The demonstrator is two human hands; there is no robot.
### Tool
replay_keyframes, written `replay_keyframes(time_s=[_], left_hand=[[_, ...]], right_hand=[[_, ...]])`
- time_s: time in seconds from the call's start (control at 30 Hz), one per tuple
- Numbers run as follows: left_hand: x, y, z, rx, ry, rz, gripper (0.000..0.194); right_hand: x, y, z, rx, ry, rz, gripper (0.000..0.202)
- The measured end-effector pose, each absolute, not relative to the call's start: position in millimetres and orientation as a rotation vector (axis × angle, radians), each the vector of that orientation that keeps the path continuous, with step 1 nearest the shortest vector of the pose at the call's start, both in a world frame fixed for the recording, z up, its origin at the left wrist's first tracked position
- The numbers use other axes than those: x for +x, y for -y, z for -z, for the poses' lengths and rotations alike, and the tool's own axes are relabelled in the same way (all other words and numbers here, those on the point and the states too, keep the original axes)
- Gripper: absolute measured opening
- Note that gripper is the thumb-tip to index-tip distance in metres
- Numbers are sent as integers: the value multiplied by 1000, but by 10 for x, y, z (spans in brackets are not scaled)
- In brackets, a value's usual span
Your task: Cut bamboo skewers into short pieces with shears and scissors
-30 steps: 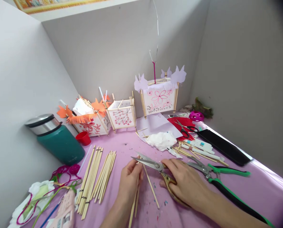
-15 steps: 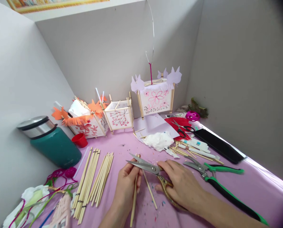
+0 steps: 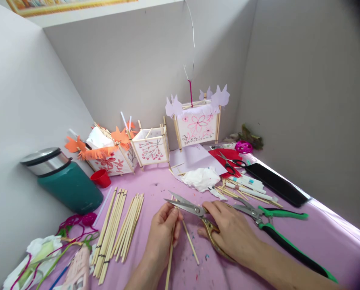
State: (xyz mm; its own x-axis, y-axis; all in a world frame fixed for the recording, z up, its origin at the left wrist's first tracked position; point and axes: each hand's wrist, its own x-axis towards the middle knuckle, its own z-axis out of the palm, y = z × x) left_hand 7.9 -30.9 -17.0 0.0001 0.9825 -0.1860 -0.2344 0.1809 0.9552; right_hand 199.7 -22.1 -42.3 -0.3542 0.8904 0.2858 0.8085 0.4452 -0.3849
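Note:
My left hand pinches a thin wooden stick that runs down toward the front edge. Gold-handled scissors are in my right hand, their blades parted around the top of that stick, just above my left fingertips. A second stick lies on the purple table between my hands. Two bundles of sticks, one with black marks and one plain, lie left of my left hand.
A teal bottle, red cup and pink glue gun are at left. Decorated stick-framed boxes stand behind. Green-handled shears, a black phone, markers and crumpled tissue are at right.
The scissors have shifted slightly right relative to my left hand, and their blades now straddle the stick's top. My left thumb has moved a little. The view has shifted slightly.

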Motion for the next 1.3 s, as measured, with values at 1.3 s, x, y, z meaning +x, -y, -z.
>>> replay_keyframes(time_s=[1.3], left_hand=[[36,274,228,686,-1161,-1354,37]], right_hand=[[19,-1766,18,-1224,775,-1815,31]])
